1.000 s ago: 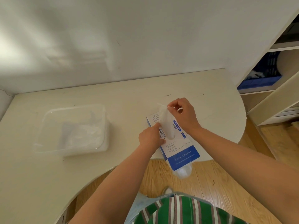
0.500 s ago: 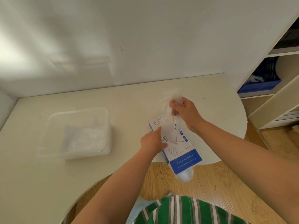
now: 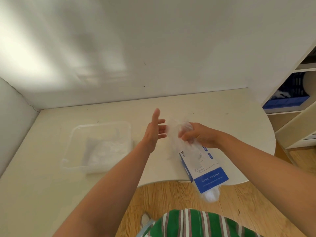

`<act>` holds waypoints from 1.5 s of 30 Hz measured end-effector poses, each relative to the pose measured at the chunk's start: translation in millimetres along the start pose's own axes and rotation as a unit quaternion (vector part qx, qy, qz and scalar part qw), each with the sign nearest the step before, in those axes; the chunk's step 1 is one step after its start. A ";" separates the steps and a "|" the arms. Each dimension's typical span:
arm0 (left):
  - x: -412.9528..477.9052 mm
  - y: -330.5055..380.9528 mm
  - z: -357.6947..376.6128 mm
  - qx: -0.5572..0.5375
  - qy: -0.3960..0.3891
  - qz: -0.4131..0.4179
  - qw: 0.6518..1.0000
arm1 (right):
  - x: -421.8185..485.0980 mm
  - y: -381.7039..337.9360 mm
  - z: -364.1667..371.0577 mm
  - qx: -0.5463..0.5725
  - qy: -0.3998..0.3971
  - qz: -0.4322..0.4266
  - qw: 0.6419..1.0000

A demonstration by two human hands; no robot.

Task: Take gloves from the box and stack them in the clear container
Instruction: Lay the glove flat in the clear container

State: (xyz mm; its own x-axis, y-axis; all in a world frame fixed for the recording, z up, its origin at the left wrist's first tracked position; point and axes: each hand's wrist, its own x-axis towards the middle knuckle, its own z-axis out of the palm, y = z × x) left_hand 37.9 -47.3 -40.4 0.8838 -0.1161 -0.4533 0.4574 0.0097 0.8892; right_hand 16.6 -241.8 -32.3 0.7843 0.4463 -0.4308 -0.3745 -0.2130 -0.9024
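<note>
The blue and white glove box (image 3: 206, 170) lies on the table near its front edge, with clear plastic bulging out of its near end. My right hand (image 3: 196, 135) grips a thin transparent glove (image 3: 174, 134), lifted above the far end of the box. My left hand (image 3: 154, 130) is raised beside it, fingers straight and spread, just left of the glove. The clear container (image 3: 80, 132) sits on the table to the left and holds a pile of clear gloves (image 3: 102, 151).
The cream table (image 3: 222, 117) has a curved front edge and meets a white wall at the back and left. A shelf unit with a blue bin (image 3: 289, 96) stands at the right. Wooden floor shows below the table edge.
My right hand has pulled the glove up and free of the box. My left hand has let go of the box and risen, opening next to the glove.
</note>
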 end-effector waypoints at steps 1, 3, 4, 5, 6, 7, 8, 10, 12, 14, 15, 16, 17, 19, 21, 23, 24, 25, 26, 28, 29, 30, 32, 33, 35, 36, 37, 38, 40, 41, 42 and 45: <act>0.7 2.3 -3.6 0.017 -0.019 -0.006 1.000 | 2.8 -2.5 2.9 -0.001 -0.023 0.007 1.000; 1.5 3.5 -10.0 0.026 -0.061 -0.015 0.998 | 7.1 -8.4 8.2 -0.006 -0.044 0.009 0.999; 1.7 3.0 -14.4 0.012 -0.072 -0.015 0.997 | 9.1 -13.0 12.5 -0.003 -0.048 0.002 0.999; 1.9 1.7 -18.1 -0.002 -0.080 -0.009 0.997 | 10.4 -16.5 15.4 0.011 -0.055 -0.003 0.998; 0.9 1.9 -23.7 -0.015 -0.082 0.002 0.997 | 13.8 -18.7 17.7 0.028 -0.063 -0.003 0.998; -1.0 2.7 -28.1 -0.026 -0.077 0.012 0.997 | 15.6 -20.6 19.5 0.042 -0.069 0.001 0.997; -3.3 4.4 -32.7 -0.033 -0.062 0.018 0.997 | 18.6 -21.3 21.3 0.052 -0.067 0.006 0.996; -6.7 6.5 -45.7 -0.035 -0.037 0.028 0.998 | 27.6 -23.1 25.3 0.080 -0.038 0.011 0.996; -10.0 7.5 -61.1 -0.023 -0.021 0.036 0.999 | 36.8 -23.8 31.6 0.123 -0.003 -0.015 0.992; -13.9 9.0 -81.1 -0.012 -0.025 0.037 0.999 | 47.2 -26.0 39.8 0.171 0.031 -0.031 0.984; -16.6 11.1 -93.0 -0.008 -0.035 0.029 0.999 | 51.8 -30.2 46.1 0.182 0.040 -0.031 0.982; -18.3 13.8 -104.0 -0.007 -0.048 0.013 0.999 | 55.6 -33.7 50.2 0.180 0.041 -0.029 0.982; -19.7 16.9 -117.0 -0.009 -0.058 -0.011 0.998 | 60.9 -37.5 55.8 0.173 0.034 -0.025 0.984; -19.4 22.2 -141.3 -0.007 -0.083 -0.066 0.994 | 70.2 -46.1 68.0 0.147 0.006 -0.021 0.989; -20.0 25.8 -160.0 0.007 -0.114 -0.108 0.988 | 79.7 -55.8 82.0 0.096 -0.016 -0.030 0.995; -23.9 28.0 -172.5 0.042 -0.133 -0.121 0.983 | 90.8 -63.3 99.0 0.055 -0.028 -0.037 0.997; -26.0 27.4 -177.6 0.060 -0.132 -0.116 0.983 | 96.8 -66.3 108.0 0.035 -0.029 -0.036 0.998; -27.3 25.8 -179.4 0.076 -0.123 -0.102 0.984 | 101.5 -67.8 115.5 0.016 -0.027 -0.032 0.999; -28.2 23.4 -183.4 0.084 -0.100 -0.080 0.988 | 108.5 -68.1 123.3 -0.006 -0.023 -0.026 0.999; -26.9 17.8 -194.0 0.095 -0.023 -0.023 0.995 | 120.7 -68.5 135.3 -0.065 -0.001 -0.014 0.998; -26.3 15.3 -200.8 0.111 0.015 0.002 0.994 | 125.9 -68.9 140.0 -0.095 0.019 -0.007 0.995; -25.6 12.5 -208.4 0.144 0.048 0.022 0.988 | 131.4 -68.7 143.3 -0.121 0.043 -0.001 0.992; -23.4 3.2 -225.8 0.240 0.101 0.036 0.965 | 142.3 -69.9 152.0 -0.160 0.094 0.007 0.983; -22.2 -2.5 -235.4 0.288 0.122 0.035 0.949 | 148.1 -70.8 158.6 -0.190 0.123 -0.008 0.974; -19.5 -13.0 -251.0 0.370 0.155 0.043 0.915 | 156.9 -71.8 173.7 -0.293 0.211 -0.104 0.927; -18.3 -17.8 -256.3 0.416 0.166 0.052 0.893 | 158.6 -72.7 181.6 -0.338 0.247 -0.177 0.891; -17.0 -22.1 -259.8 0.461 0.174 0.060 0.868 | 159.3 -75.1 191.0 -0.356 0.263 -0.251 0.861; -15.3 -25.3 -262.3 0.501 0.178 0.066 0.844 | 161.7 -76.3 200.5 -0.358 0.247 -0.302 0.848; -12.3 -29.2 -263.4 0.556 0.183 0.078 0.807 | 164.4 -73.6 219.3 -0.382 0.155 -0.314 0.855; -11.5 -30.0 -262.2 0.574 0.184 0.083 0.794 | 166.2 -68.8 227.2 -0.418 0.102 -0.273 0.861; -8.9 -31.5 -262.4 0.592 0.180 0.084 0.781 | 171.1 -61.8 233.5 -0.469 0.057 -0.211 0.856; -4.3 -35.1 -261.2 0.637 0.160 0.072 0.750 | 183.3 -37.4 242.7 -0.588 -0.022 -0.019 0.808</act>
State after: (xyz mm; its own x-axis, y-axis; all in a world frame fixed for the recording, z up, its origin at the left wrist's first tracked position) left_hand 43.9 212.2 -85.9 0.9867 0.0424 -0.1568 0.0699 -0.9822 0.1745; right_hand 54.3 58.9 -77.5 0.7567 0.4970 -0.4247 0.3995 -0.8658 -0.3012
